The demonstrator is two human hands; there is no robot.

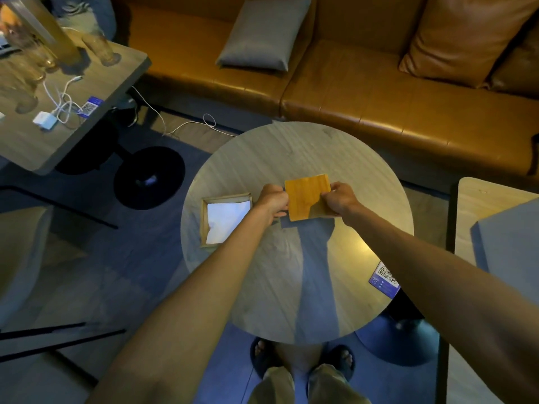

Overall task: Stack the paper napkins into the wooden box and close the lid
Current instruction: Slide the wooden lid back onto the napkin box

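View from above a round wooden desk (297, 287) in the middle of the frame. A flat, nearly square wooden lid (307, 199) is held just above the desk's centre, its broad orange-brown face turned up toward the camera. Its edges are rotated slightly anticlockwise, and no long axis stands out.

The left hand (272, 202) grips the lid's left edge. Its fingers (279, 213) curl under that edge and the thumb lies on top. The right hand (339, 199) pinches the right edge in the same way, with its fingers curled tightly round it. Both forearms reach in from the bottom corners of the frame.

To the left of the lid, partly behind the left wrist, sits the wooden box (204, 223) on the desk with its open top facing up. White paper napkins (226, 221) fill it.

A blue QR-code sticker (385, 279) lies near the desk's lower right rim. A brown leather sofa (364, 91) with a grey cushion (262, 33) runs across the top of the frame. In the upper left, a second desk (26, 144) carries glasses and a white charger (43, 120) with its cable.
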